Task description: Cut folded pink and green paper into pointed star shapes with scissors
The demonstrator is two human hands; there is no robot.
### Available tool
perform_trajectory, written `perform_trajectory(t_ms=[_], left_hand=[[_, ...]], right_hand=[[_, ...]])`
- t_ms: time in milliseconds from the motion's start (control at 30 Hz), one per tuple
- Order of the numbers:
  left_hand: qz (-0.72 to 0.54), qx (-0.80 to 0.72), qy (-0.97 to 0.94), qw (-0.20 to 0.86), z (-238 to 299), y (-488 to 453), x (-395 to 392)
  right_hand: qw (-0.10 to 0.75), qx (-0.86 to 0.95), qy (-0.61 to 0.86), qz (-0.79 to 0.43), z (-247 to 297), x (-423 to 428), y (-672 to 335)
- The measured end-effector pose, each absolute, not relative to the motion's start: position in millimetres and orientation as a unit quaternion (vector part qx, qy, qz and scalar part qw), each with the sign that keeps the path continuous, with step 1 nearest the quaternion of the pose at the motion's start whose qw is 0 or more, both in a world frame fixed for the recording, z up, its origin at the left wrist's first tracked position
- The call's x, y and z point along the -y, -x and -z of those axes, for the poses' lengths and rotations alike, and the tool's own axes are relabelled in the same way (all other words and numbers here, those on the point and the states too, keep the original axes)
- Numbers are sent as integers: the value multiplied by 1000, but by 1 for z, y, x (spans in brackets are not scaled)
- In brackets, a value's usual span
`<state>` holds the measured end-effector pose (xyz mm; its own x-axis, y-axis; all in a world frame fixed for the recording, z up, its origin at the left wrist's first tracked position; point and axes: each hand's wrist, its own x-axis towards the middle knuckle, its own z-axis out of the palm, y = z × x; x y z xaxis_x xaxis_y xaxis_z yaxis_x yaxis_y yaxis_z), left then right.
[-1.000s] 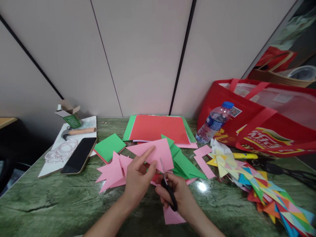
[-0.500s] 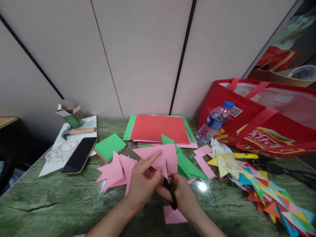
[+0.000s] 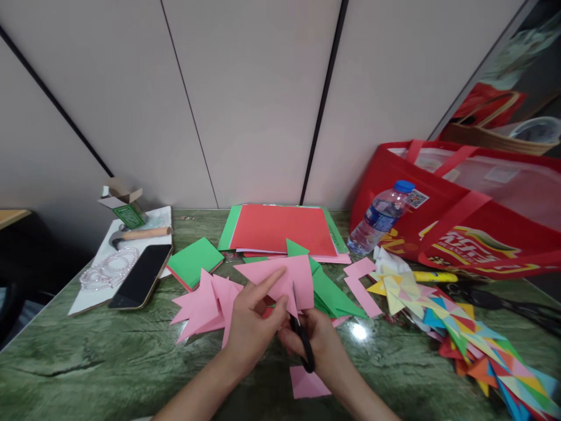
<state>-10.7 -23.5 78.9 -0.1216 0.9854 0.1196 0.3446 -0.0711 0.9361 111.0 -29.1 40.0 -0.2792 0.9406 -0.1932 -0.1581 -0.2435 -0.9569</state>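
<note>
A pink sheet of paper [image 3: 280, 275] is pinched between the thumb and fingers of my left hand [image 3: 254, 318], its index finger lying along the surface. My right hand [image 3: 318, 339] grips black-handled scissors [image 3: 307, 349], whose blades reach up into the paper from its lower edge. Beneath and behind my hands are green folded paper pieces [image 3: 333, 295]. Left of them lie cut pink paper pieces [image 3: 204, 307]. A small pink scrap [image 3: 308, 383] rests on the table below the scissors.
Stacked red paper [image 3: 283, 228] lies by the wall, with green squares [image 3: 196, 261] nearby. A phone [image 3: 142, 276], hammer [image 3: 140, 234] and small box [image 3: 127, 207] are left. To the right: a bottle [image 3: 380, 217], red bag [image 3: 473, 210], pink strips [image 3: 363, 286], and colourful folded-paper chain [image 3: 482, 345].
Almost nothing differs. The scissor blades and the pink paper shift very slightly, and the camera view moves a little.
</note>
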Motion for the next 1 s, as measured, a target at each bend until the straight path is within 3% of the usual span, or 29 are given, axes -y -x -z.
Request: perform_trajectory(t_ms=[633,833,1000], left_hand=[[-503,-559,-566,339,-83,15,22],[-523,-553,-542,355,-88,22,15],[-553,-572,-530,294,-89,33,9]], right_hand=[[362,448,483,-660,-42,30,-110],[386,462,420,-679,-37,30,-111],[398,447,359,-717,-35,28,-112]])
